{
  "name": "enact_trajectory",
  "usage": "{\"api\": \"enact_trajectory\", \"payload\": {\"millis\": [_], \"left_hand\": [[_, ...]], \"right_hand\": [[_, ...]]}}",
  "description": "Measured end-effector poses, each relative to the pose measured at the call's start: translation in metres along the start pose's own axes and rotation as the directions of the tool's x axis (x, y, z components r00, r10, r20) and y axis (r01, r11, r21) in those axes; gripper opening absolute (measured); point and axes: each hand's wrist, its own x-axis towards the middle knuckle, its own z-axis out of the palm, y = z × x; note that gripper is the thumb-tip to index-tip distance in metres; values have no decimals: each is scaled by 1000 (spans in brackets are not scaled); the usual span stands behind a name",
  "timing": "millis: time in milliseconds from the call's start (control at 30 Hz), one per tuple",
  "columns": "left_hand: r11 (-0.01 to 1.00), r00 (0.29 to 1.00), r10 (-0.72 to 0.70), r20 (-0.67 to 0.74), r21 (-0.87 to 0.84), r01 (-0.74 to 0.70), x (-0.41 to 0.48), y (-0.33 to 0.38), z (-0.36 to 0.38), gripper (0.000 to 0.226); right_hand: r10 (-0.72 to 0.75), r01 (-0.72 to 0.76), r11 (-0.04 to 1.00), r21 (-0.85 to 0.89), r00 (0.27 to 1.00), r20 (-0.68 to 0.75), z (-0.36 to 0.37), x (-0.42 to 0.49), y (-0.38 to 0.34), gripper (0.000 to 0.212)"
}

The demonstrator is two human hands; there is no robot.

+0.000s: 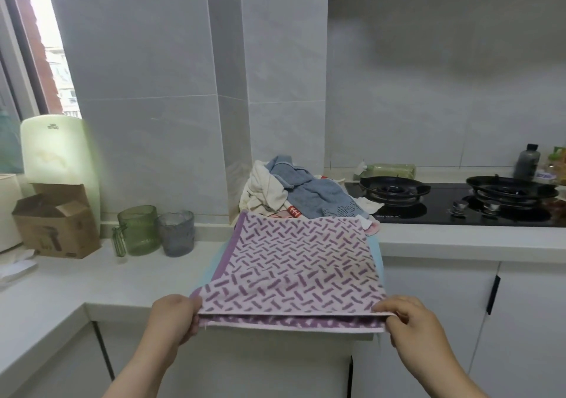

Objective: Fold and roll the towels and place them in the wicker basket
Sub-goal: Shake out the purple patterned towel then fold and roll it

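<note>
Purple patterned towel point(294, 259) folded in two layers, spread flat on white counter point(76, 275), stretched between both sets of fingers. Near-left corner gripped by left hand point(173, 318), fingers curled round the edge. Near-right corner pinched by right hand point(410, 321), thumb over top layer, fingers beneath, both layers caught. Near edge just off the counter front, towards the fingers, above white cabinet doors point(428, 305). Pale blue cloth point(379, 259) under the towel, seen only as thin strips past its sides.

Straight ahead of the fingers, touching the towel's far edge: heap of unfolded towels point(306, 195), blue and cream on top. Far left of the left fingers: green glass mug point(139, 229), grey cup point(177, 233) just beside it, open cardboard box point(55, 223), pale green board point(58, 149) upright against the wall. Far right beyond the right fingers: black gas hob point(459, 207), dark bottle point(526, 161) behind it, another bottle point(392, 170) lying on its side, blurred.

Left fingertips hidden under the towel. Items at the right border cut off, not identifiable.
</note>
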Motion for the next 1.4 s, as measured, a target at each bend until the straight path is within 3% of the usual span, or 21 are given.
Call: {"api": "enact_trajectory", "payload": {"millis": [200, 500, 567, 700, 800, 867, 933, 1000, 1100, 1167, 1300, 1400], "left_hand": [[998, 997, -24, 72, -48, 27, -13, -14, 1, 19], [926, 974, -104, 203, -339, 169, -23, -21, 1, 17], [897, 979, -69, 191, -417, 144, -27, -17, 1, 23], [859, 981, 90, 174, -512, 12, -31, -6, 0, 15], [811, 960, 142, 242, -585, 28, -33, 2, -5, 14], [791, 942, 184, 281, -612, 28, -33, 5, -6, 24], [832, 937, 254, 239, -548, -85, -31, 6, -6, 37], [898, 924, 361, 127, -316, -307, -30, 8, -3, 36], [870, 868, 493, 65, -39, -491, -23, 9, -1, 30], [813, 820, 570, 61, 100, -573, -17, 11, -3, 25], [570, 653, 750, 106, 398, -719, -7, 10, -9, 16], [483, 593, 797, 112, 471, -738, -2, 9, -11, 14]], "right_hand": [[176, -182, 953, 240, 983, 48, -8, 1, 18, 31], [274, -312, 880, 357, 949, 155, -13, -2, 13, 35], [251, -286, 880, 378, 958, 141, -17, -4, 10, 37], [129, -173, 907, 384, 982, 138, -27, -11, 1, 20], [86, -138, 914, 381, 985, 152, -34, -12, -5, 24], [63, -114, 920, 375, 987, 146, -37, -12, -9, 26], [49, -98, 929, 356, 988, 144, -40, -10, -13, 27], [37, -87, 936, 341, 988, 150, -41, -8, -18, 28], [70, -92, 928, 361, 995, 73, -41, -6, -26, 22], [50, -53, 942, 332, 999, 19, -42, -4, -29, 20], [7, -9, 972, 236, 1000, 10, -43, -2, -37, 16], [2, -10, 972, 234, 999, 34, -44, -2, -41, 16]]}}
